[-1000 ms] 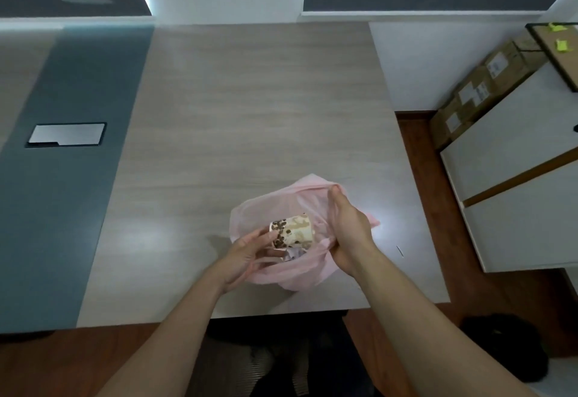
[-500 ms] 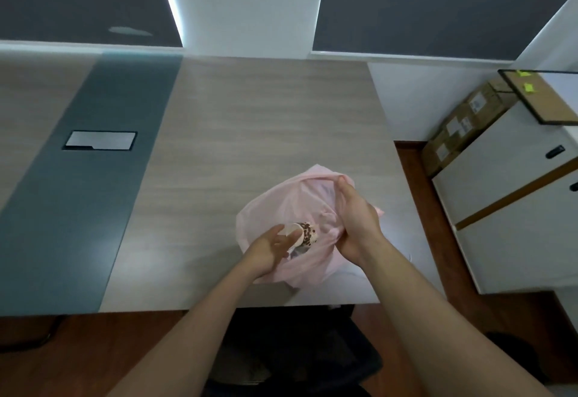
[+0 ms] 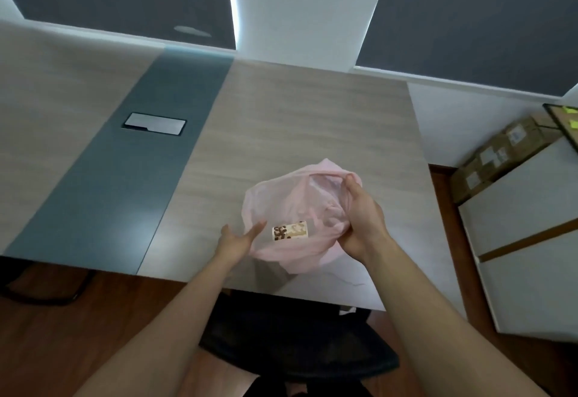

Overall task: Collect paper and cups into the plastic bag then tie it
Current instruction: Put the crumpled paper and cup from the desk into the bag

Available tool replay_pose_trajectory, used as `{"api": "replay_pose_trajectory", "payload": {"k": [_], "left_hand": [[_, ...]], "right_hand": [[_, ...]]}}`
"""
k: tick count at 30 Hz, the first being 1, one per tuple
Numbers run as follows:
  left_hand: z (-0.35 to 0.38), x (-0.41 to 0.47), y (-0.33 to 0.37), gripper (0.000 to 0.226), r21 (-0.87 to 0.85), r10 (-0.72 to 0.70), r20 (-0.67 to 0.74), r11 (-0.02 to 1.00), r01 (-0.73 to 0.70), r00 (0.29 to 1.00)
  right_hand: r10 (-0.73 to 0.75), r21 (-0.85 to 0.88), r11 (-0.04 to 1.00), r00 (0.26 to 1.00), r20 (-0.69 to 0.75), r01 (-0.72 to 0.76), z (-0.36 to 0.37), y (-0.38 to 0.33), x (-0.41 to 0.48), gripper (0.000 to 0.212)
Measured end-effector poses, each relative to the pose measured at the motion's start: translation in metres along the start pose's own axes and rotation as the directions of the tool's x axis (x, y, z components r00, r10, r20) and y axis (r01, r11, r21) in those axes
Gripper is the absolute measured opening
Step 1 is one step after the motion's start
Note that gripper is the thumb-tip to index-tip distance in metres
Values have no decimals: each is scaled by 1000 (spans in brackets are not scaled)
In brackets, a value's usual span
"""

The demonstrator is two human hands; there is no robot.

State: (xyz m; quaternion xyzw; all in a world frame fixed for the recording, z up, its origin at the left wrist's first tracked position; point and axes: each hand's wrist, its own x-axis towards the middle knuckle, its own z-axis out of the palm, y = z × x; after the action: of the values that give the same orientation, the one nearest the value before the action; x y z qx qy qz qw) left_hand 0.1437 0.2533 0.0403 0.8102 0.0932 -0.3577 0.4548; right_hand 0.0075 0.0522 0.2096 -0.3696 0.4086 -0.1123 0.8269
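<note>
So the pink plastic bag (image 3: 281, 206) sits near the table's (image 3: 297, 115) near right edge. The right hand (image 3: 359, 218) pinches its right rim, probably to keep the mouth open. A patterned cup (image 3: 291, 231) lies inside, on its side. The left hand (image 3: 239, 238) is open and empty at the left rim. Can't really make out any paper in there.

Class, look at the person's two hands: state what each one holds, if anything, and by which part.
The right hand grips the pink plastic bag by its right rim. The left hand is open, holding nothing.
</note>
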Motion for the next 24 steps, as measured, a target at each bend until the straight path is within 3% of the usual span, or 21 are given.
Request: {"api": "replay_pose_trajectory", "payload": {"k": [1, 3, 5, 7, 12, 14, 17, 20, 24], "left_hand": [[0, 3, 2, 126, -115, -97, 136, 987, 113, 986], [5, 14, 4, 87, -374, -123, 309, 896, 240, 943], [11, 25, 10, 42, -516, -69, 274, 831, 208, 959], [12, 29, 23, 18, -560, -48, 188, 815, 147, 981], [-14, 6, 60, 28, -559, 30, -5, 829, -27, 1000], [-33, -4, 69, 30, -580, 46, -102, 809, -97, 994], [-68, -5, 73, 38, -637, 15, -197, 758, -140, 980], [-100, -8, 73, 60, -599, -22, -256, 788, -140, 967], [-143, 4, 74, 80, -444, 70, -251, 878, -179, 966]], "right_hand": [[-1, -19, 1000, 1000, 29, 2, 4, 1, -3, 33], [-14, -63, 998, 999, 51, 18, 8, 0, -5, 24], [-42, -105, 993, 999, 20, 44, 7, -3, 0, 18], [-62, -144, 987, 998, 25, 65, 3, -8, 12, 19], [5, -228, 974, 998, -69, -21, -2, -9, 47, 45], [-13, -200, 980, 995, -102, -8, 0, -7, 59, 46], [-25, -28, 999, 999, -40, 24, 17, -7, 75, 51], [23, -128, 991, 996, -89, -35, 39, 1, 84, 39], [17, 22, 1000, 996, 83, -19, 73, 9, 97, 49]]}}
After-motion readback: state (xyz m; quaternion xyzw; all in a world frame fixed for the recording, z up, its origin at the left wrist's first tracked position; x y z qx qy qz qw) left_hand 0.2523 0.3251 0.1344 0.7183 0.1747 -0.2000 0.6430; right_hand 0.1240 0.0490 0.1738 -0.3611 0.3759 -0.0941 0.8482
